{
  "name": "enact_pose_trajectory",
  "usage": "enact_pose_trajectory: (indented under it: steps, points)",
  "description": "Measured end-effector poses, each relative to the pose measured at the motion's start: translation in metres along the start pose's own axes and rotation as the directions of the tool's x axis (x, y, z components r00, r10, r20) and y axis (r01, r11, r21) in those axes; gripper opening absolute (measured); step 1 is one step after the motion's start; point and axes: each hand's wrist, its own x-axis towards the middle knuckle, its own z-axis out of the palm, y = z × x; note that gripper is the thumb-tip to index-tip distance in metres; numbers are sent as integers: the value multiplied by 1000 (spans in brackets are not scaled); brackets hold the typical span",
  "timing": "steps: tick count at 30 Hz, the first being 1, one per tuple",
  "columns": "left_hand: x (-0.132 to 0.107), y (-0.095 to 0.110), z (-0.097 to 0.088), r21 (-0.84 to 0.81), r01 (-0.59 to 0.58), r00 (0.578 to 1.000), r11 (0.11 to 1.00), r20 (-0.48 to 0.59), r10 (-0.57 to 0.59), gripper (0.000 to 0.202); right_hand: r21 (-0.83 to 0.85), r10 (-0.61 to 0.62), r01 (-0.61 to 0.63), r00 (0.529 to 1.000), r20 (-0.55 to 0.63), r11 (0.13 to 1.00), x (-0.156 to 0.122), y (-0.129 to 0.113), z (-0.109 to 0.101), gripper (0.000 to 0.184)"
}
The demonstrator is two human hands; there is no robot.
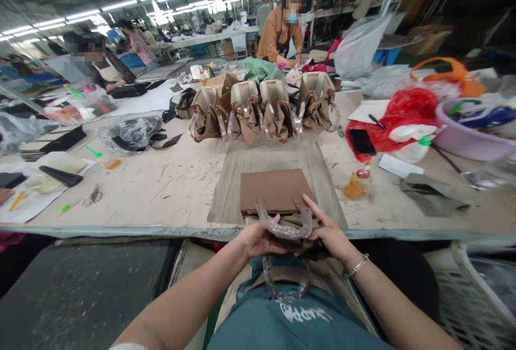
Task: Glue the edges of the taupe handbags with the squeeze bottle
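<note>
A brown handbag (274,188) lies at the table's front edge, its flat panel on a grey-green mat (229,199). Clear plastic wraps its handles; one handle (282,229) arches over the near side, the other hangs toward my lap. My left hand (262,237) grips the bag's near left side, thumb by the wrapped handle and fingers partly hidden under it. On the right side my right hand (326,231) holds the bag's edge, its index finger stretched along the brown panel. Dark lining fabric bunches between both hands.
Several brown bags (245,113) stand in a row behind the mat. To the right are a glue bottle (358,183), a phone (362,141), a red plastic bag (415,113) and a purple basin (463,135). Scissors (93,195) lie left. A co-worker (278,27) stands across the table.
</note>
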Motion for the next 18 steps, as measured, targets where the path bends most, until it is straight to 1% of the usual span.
enact_pose_trajectory:
  steps: [2,3,5,7,8,10,12,13,14,15,17,18]
  points:
    - [4,-5,6,-39,-38,993,999,-114,33,28,-36,43,-42,999,12,998,1,3,1,96]
    - [5,-8,8,-52,-66,985,997,-164,56,26,-68,37,-38,999,-22,997,1,4,4,97]
    - [6,-13,10,-63,-127,967,990,-231,109,24,-172,-39,11,986,-160,985,-4,7,13,96]
    - [6,-17,11,-64,-183,950,981,-270,159,23,-311,-135,40,948,-290,950,-13,9,21,93]
    - [6,-18,13,-57,-207,940,977,-287,182,22,-378,-168,37,933,-319,925,-19,9,24,89]
    - [7,-21,17,-40,-234,931,971,-297,212,20,-484,-220,50,928,-301,874,-31,8,26,73]
    - [7,-25,23,-27,-242,933,970,-282,225,16,-532,-277,114,931,-237,839,-42,5,26,48]
    - [8,-27,26,-22,-244,934,969,-274,229,15,-540,-311,158,928,-205,827,-45,4,26,40]
    - [9,-29,29,-16,-244,936,970,-266,231,16,-538,-341,196,922,-184,820,-47,2,26,38]
    - [10,-31,31,-7,-242,937,970,-260,232,18,-531,-362,220,914,-180,819,-47,2,28,40]
    - [12,-33,35,12,-224,943,975,-251,219,17,-494,-362,225,910,-201,840,-45,3,34,45]
    - [13,-33,36,17,-199,952,980,-233,198,15,-468,-348,213,911,-223,857,-42,5,37,45]
